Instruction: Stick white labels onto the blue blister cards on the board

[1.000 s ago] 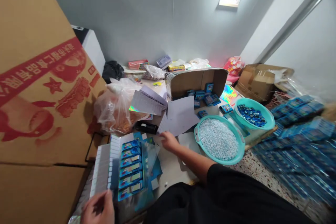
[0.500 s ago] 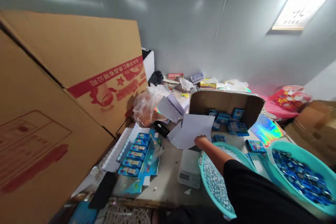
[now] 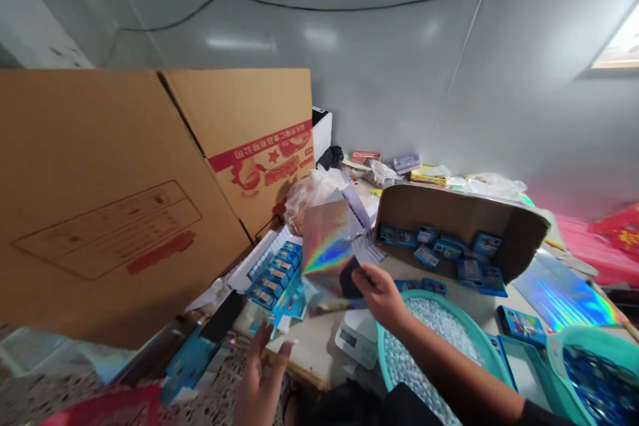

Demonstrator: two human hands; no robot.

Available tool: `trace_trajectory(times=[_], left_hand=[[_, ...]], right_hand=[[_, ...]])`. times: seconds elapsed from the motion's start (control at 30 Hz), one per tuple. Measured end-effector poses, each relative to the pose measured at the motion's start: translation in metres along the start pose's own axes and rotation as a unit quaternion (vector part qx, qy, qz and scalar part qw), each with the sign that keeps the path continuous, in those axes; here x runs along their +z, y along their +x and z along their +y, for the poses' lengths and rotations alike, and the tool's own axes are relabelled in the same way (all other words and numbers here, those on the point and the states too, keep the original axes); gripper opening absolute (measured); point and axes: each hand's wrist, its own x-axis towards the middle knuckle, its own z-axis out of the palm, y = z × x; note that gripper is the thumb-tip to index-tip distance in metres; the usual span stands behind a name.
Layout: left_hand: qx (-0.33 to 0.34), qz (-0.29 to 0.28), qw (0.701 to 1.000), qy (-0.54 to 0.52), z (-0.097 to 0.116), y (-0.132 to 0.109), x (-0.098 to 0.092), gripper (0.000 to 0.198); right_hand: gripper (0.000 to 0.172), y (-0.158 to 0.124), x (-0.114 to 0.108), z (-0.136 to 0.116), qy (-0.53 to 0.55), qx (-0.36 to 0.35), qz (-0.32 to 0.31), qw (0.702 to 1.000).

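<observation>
My right hand [image 3: 382, 289] grips the lower right corner of a shiny holographic sheet [image 3: 327, 246], held up above the table. Below it, my left hand [image 3: 263, 379] has its fingers apart and holds nothing, near the table's front edge. Left of the sheet, a row of small blue boxes [image 3: 274, 274] stands in a white tray. A white scale [image 3: 358, 338] lies under my right hand. Beside it, a teal basin [image 3: 382, 353] of pale beads sits partly beneath my right forearm.
A large cardboard box [image 3: 114, 213] rises on the left. Behind the basin, an open carton [image 3: 449, 203] has blue packs in it. On the right are another teal basin [image 3: 574, 399] with blue pieces and a holographic sheet [image 3: 564, 289].
The view has turned left. My left hand has come into view. The sheet in my right hand, which showed its white side, now shows its shiny side and is further left.
</observation>
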Motion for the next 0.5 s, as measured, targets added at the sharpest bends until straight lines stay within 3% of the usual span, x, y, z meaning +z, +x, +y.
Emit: trace_trajectory(times=[0.13,0.27,0.37,0.43,0.5], left_hand=[[-0.022,-0.067,0.987,-0.147,0.043,0.013,0.011,0.081],[-0.047,-0.062,0.981,-0.175,0.06,0.016,0.014,0.074],[0.022,-0.077,0.993,-0.082,0.066,0.025,0.01,0.06],[0.067,-0.111,0.991,0.038,0.068,0.035,0.005,0.051],[0.117,-0.189,0.965,0.139,0.071,0.046,0.001,0.042]], right_hand=[[0.032,-0.031,0.026,-0.014,0.148,0.051,-0.034,0.987],[0.03,-0.04,0.03,0.003,0.179,0.067,-0.008,0.981],[0.043,-0.04,0.026,0.021,0.099,0.048,0.12,0.987],[0.059,-0.038,0.019,0.021,-0.011,-0.025,0.217,0.976],[0.066,-0.033,0.011,0.007,-0.128,-0.129,0.218,0.959]])
